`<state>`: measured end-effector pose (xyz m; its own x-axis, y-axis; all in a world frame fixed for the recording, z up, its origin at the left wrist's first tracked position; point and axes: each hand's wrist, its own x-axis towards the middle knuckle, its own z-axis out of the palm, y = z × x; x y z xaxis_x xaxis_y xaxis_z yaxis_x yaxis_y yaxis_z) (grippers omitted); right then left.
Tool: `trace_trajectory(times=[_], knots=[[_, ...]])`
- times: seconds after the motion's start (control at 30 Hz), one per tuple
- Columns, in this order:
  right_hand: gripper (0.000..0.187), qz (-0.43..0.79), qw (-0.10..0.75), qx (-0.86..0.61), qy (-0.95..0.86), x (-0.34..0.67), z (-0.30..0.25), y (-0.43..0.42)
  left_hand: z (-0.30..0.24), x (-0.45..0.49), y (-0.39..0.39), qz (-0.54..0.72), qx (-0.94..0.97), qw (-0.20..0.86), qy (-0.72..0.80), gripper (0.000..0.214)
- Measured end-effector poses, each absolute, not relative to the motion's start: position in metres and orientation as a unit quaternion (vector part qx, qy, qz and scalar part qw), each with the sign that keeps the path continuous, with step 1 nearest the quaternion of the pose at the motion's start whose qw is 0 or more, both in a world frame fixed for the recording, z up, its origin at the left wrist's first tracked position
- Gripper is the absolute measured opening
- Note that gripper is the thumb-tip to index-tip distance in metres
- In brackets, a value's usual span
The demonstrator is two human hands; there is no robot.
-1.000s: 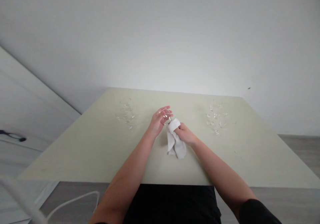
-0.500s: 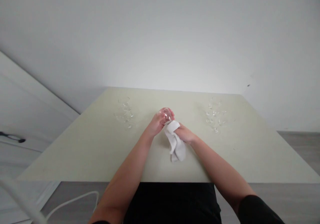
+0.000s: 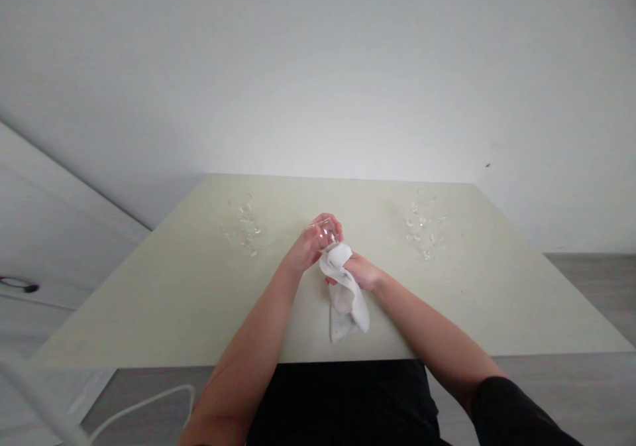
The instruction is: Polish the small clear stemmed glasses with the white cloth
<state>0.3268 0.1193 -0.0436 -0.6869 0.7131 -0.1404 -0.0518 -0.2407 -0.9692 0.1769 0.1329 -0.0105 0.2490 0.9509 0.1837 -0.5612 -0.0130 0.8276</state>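
A clear drinking glass [image 3: 326,232] is tilted over the middle of the table, and the fingers of my left hand [image 3: 307,246] are wrapped round it. My right hand [image 3: 364,272] grips a white cloth [image 3: 348,300] just below and to the right of the glass. The bunched top of the cloth touches the near end of the glass, while its loose part hangs down toward me. Cloth covers some of my right fingers.
The pale table [image 3: 163,300] stands against a white wall [image 3: 348,88]. Clear glassware [image 3: 246,224] is grouped at the left, with another group of clear glasses [image 3: 424,227] at the right. A white cabinet [image 3: 44,247] with a dark handle stands at the left.
The glass has tipped so its side shows more. My right hand and the cloth have moved slightly toward me, and the cloth hangs lower. The view has shifted a little.
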Motion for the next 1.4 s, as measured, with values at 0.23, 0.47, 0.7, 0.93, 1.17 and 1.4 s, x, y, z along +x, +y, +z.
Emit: trace_trajectory(times=[0.23,0.47,0.7,0.93,1.17,1.4], knots=[[0.021,0.554,0.409,-0.377,-0.620,0.323,-0.041,0.127,-0.018,0.185,0.141,0.598,0.414,0.610,0.315,0.060],[0.024,0.684,0.337,-0.323,-0.560,0.326,-0.043,0.124,-0.017,0.184,0.136,0.557,0.427,0.656,0.278,0.062],[0.031,0.756,0.270,-0.218,-0.555,0.339,-0.035,0.127,-0.015,0.186,0.133,0.552,0.468,0.646,0.243,0.069],[0.026,0.550,0.490,-0.399,-0.546,0.326,-0.045,0.144,-0.028,0.197,0.147,0.730,0.455,0.373,0.348,0.059],[0.028,0.722,0.492,-0.354,-0.333,0.314,-0.056,0.142,-0.030,0.202,0.133,0.683,0.612,0.214,0.336,0.073],[0.028,0.632,0.485,-0.404,-0.450,0.322,-0.062,0.149,-0.026,0.205,0.127,0.637,0.630,0.219,0.386,0.073]])
